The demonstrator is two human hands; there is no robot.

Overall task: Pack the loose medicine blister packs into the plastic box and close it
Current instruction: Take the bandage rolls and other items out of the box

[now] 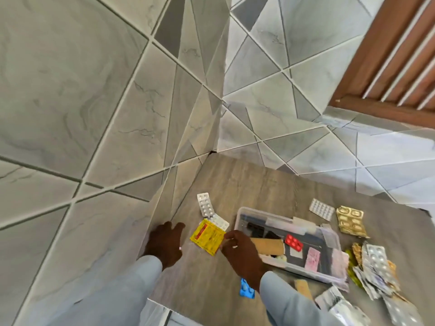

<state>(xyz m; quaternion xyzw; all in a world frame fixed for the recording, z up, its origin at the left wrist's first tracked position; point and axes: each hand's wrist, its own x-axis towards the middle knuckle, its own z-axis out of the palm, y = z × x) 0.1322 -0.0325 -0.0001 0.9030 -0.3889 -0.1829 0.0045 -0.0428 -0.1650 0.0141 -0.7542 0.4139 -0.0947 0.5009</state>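
Observation:
An open clear plastic box [242,214] sits on the wooden table, with a red blister pack [293,241], a pink pack [312,258] and a tan pack [269,246] inside. A yellow sachet [207,236] lies left of the box. My right hand [242,251] pinches its right edge. My left hand [166,243] rests flat on the table by the wall, fingers spread, holding nothing. Two silver blister packs [206,204] lie just behind the sachet.
More loose packs lie around the box: a white one [321,209] and a gold one [351,221] behind it, a heap of silver packs [376,267] at the right, a blue pack [246,288] near my right sleeve. Tiled walls close off the table's left and back.

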